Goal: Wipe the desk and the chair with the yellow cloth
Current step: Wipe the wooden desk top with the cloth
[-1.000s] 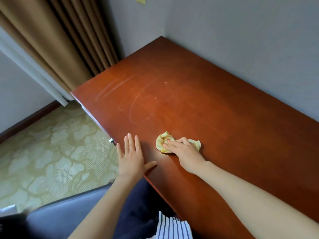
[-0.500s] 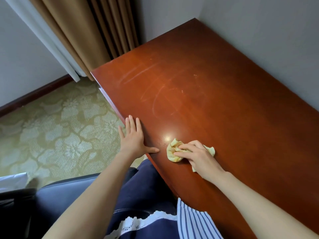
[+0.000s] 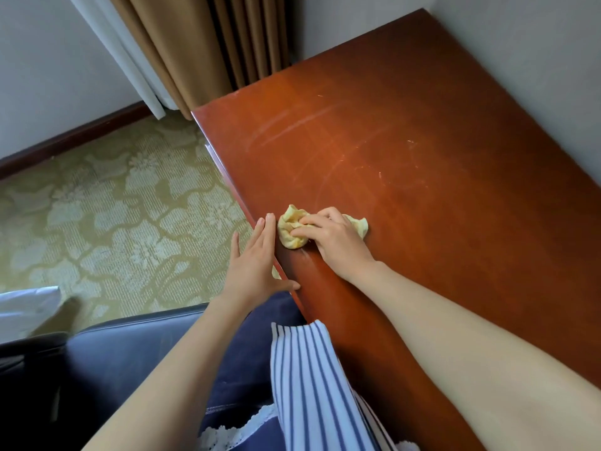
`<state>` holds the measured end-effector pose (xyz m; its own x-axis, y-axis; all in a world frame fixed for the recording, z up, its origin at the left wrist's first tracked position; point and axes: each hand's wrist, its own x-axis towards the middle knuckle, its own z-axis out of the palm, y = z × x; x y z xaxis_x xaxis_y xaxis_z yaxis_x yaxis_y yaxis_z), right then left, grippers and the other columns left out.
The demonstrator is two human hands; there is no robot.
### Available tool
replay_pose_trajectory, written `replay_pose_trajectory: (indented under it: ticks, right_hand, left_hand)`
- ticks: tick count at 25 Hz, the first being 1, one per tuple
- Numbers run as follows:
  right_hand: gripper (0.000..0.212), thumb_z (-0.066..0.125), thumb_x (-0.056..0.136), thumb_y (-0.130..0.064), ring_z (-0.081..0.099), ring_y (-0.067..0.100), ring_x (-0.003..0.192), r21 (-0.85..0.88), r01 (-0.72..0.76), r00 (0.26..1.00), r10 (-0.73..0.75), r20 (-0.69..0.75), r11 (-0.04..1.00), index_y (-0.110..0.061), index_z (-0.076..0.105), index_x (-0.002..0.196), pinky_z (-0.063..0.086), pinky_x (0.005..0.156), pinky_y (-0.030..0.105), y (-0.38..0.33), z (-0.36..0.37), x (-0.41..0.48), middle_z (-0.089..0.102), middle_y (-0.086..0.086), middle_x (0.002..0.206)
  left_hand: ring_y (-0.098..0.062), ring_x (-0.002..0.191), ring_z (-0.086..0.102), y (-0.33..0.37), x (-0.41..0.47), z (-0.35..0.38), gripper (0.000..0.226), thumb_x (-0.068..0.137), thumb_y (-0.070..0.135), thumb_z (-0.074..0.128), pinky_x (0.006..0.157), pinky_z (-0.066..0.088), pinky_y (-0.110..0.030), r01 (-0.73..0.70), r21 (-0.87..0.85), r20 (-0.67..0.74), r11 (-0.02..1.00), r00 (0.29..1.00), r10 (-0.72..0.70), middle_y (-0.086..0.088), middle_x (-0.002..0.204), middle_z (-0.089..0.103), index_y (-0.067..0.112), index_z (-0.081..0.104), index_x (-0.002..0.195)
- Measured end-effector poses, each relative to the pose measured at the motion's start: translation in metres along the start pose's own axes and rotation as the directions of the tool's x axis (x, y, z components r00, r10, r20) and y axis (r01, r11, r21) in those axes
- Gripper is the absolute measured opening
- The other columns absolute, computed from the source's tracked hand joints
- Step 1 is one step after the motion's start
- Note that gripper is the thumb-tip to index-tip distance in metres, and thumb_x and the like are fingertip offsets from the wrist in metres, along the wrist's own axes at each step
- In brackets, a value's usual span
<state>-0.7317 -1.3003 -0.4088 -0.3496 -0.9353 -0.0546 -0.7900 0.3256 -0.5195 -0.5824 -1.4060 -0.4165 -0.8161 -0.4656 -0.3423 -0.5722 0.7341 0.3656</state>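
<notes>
The crumpled yellow cloth (image 3: 289, 230) lies on the reddish-brown wooden desk (image 3: 422, 164), close to its near edge. My right hand (image 3: 331, 240) presses down on the cloth with curled fingers gripping it. My left hand (image 3: 255, 262) lies flat with straight fingers along the desk's front edge, its fingertips almost touching the cloth and its thumb on the desk top. The dark leather chair (image 3: 123, 349) I sit on shows at the lower left. Pale streaks mark the desk surface beyond the cloth.
Grey walls border the desk at the back and right. Brown curtains (image 3: 201, 43) hang beside the desk's left end. Patterned green carpet (image 3: 107, 203) covers the floor at left. A white object (image 3: 26, 304) sits at the left edge, next to the chair.
My right hand has slid the cloth leftward along the desk's near edge until it nearly meets my left hand's fingertips. The camera has turned further left.
</notes>
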Motion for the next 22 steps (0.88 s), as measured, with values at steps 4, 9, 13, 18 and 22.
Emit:
replay_pose_trajectory:
  ticks: [4, 9, 13, 18, 22]
  right_hand:
    - [0.034, 0.053, 0.092, -0.003, 0.047, 0.024, 0.107, 0.044, -0.082, 0.995, 0.084, -0.052, 0.996, -0.017, 0.064, 0.12, 0.041, 0.097, 0.039, -0.009, 0.005, -0.021, 0.06, 0.006, 0.126]
    - [0.038, 0.059, 0.085, 0.007, 0.052, 0.028, 0.099, 0.039, 0.025, 0.999, -0.026, 0.033, 0.999, -0.014, 0.067, 0.115, 0.046, 0.092, 0.041, -0.002, -0.005, -0.087, 0.064, 0.006, 0.118]
    - [0.045, 0.072, 0.071, 0.01, 0.059, 0.026, 0.091, -0.02, 0.186, 0.978, -0.183, 0.098, 0.982, -0.016, 0.072, 0.108, 0.053, 0.08, 0.04, 0.004, -0.012, -0.141, 0.068, 0.004, 0.109]
    - [0.056, 0.079, 0.061, 0.01, 0.063, 0.022, 0.089, -0.155, 0.427, 0.895, -0.39, 0.218, 0.891, -0.019, 0.071, 0.109, 0.055, 0.071, 0.034, 0.012, -0.02, -0.151, 0.068, 0.002, 0.109]
    - [0.048, 0.065, 0.068, 0.01, 0.063, 0.026, 0.087, -0.165, 0.51, 0.855, -0.479, 0.198, 0.844, -0.017, 0.072, 0.107, 0.053, 0.07, 0.037, 0.006, -0.013, -0.105, 0.068, 0.004, 0.107]
  left_hand:
    - [-0.019, 0.146, -0.015, 0.001, 0.0, 0.0, 0.125, 0.07, 0.061, 0.071, 0.115, -0.005, -0.051, 0.055, -0.02, -0.009, 0.998, 0.998, -0.055, -0.001, 0.158, -0.02, 0.019, -0.016, 0.15]
    - [-0.024, 0.145, -0.017, 0.011, -0.009, 0.005, 0.123, 0.074, 0.055, 0.072, 0.115, -0.006, -0.051, 0.122, -0.08, 0.034, 0.989, 0.992, -0.12, -0.007, 0.157, -0.022, 0.011, -0.014, 0.15]
    - [-0.023, 0.145, -0.019, 0.013, -0.019, 0.007, 0.119, 0.078, 0.043, 0.074, 0.114, -0.011, -0.049, 0.13, -0.164, 0.088, 0.978, 0.989, -0.117, -0.005, 0.157, -0.023, 0.01, -0.016, 0.149]
    - [-0.02, 0.145, -0.02, 0.008, -0.037, 0.013, 0.109, 0.085, 0.028, 0.068, 0.114, -0.011, -0.047, 0.136, -0.219, 0.064, 0.966, 0.99, -0.125, -0.001, 0.157, -0.024, 0.013, -0.018, 0.149]
    - [-0.018, 0.145, -0.019, -0.007, -0.039, 0.01, 0.1, 0.089, 0.018, 0.063, 0.115, -0.01, -0.047, 0.167, -0.2, 0.031, 0.966, 0.986, -0.164, 0.0, 0.157, -0.023, 0.014, -0.017, 0.149]
